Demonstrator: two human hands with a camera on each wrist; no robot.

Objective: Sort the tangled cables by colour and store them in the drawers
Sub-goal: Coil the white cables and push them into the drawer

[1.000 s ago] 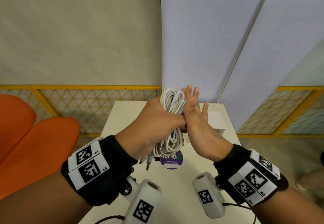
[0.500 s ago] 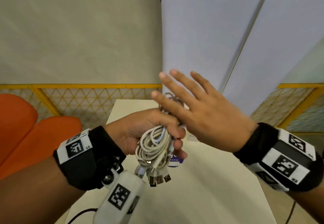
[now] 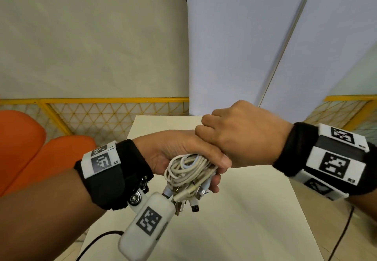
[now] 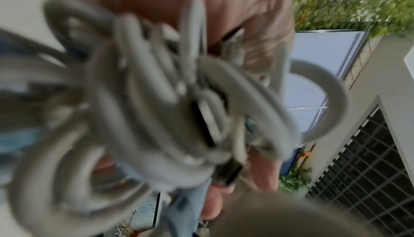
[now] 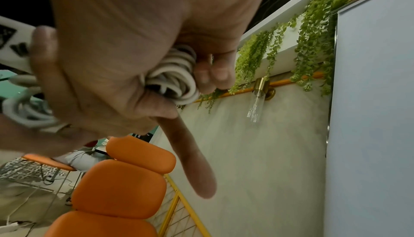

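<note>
- Your left hand (image 3: 179,154) has its fingers curled tight round one bundle (image 3: 189,171) of whitish cables, with the thumb lying over the top of the coils
- Your right hand (image 3: 240,138) sits knuckles up against the far end of that bundle; the right wrist view shows three fingers wrapped round the loops (image 5: 172,77) while one finger (image 5: 190,161) points out straight, away from them
- So both hands grip the same bundle, held in the air above the table (image 3: 234,220), not touching it
- The two hands touch each other where your left thumb meets the right fist
- The strands are too tangled to count; most are off-white and at least one is pale blue
- Several plugs (image 3: 183,197) hang from the near end of the bundle, roughly six, though they overlap too much for a sure count; one metal USB plug (image 3: 195,208) sticks out lowest
- The left wrist view is filled by blurred grey loops (image 4: 156,108) right against the lens, so it adds no detail on the grip
- You wear two black wristbands with printed markers, one on each wrist (image 3: 106,167) (image 3: 336,158)
- One white camera pod (image 3: 148,226) hangs under your left wrist, just beside the dangling plugs
- Two orange seat cushions (image 3: 40,148) lie to your left, beyond the table
- A yellow mesh fence (image 3: 98,113) runs along the wall behind the table
- No drawer can be made out in any view
</note>
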